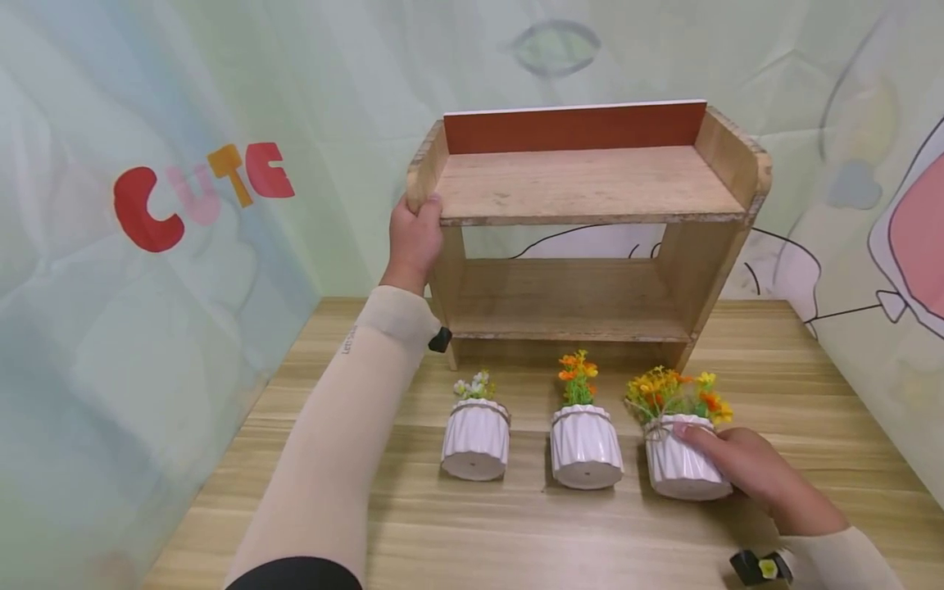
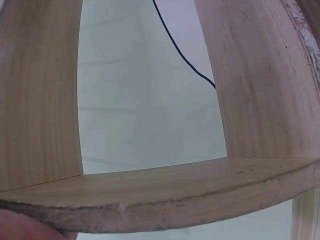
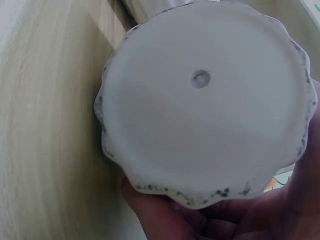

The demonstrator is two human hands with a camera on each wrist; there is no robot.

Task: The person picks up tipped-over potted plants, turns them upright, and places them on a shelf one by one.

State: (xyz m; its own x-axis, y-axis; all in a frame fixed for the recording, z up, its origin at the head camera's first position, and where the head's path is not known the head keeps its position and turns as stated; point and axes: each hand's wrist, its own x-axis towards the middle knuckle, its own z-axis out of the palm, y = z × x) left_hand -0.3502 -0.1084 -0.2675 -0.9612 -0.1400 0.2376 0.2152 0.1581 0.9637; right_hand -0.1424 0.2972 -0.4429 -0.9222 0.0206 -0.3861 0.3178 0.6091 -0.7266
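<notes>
At the upper left corner of a two-tier wooden shelf [image 1: 568, 299], my left hand [image 1: 416, 238] grips the side panel. The left wrist view shows the shelf's boards [image 2: 150, 200] close up, with part of a finger [image 2: 30, 227] at the lower edge. My right hand [image 1: 763, 471] holds a white fluted flowerpot [image 1: 682, 463] with orange and yellow flowers, thumb on its side. That pot's pale base [image 3: 200, 125] fills the right wrist view, fingers curled below it. A white-flowered pot [image 1: 475, 442] and an orange-flowered pot [image 1: 586, 447] lie to its left, bases facing me.
The shelf stands at the back of a wood-grain table [image 1: 487, 541], near a printed backdrop [image 1: 354, 106]. On the left wall are coloured letters [image 1: 202, 192]. A red-brown strip [image 1: 575, 129] runs along the shelf's top back.
</notes>
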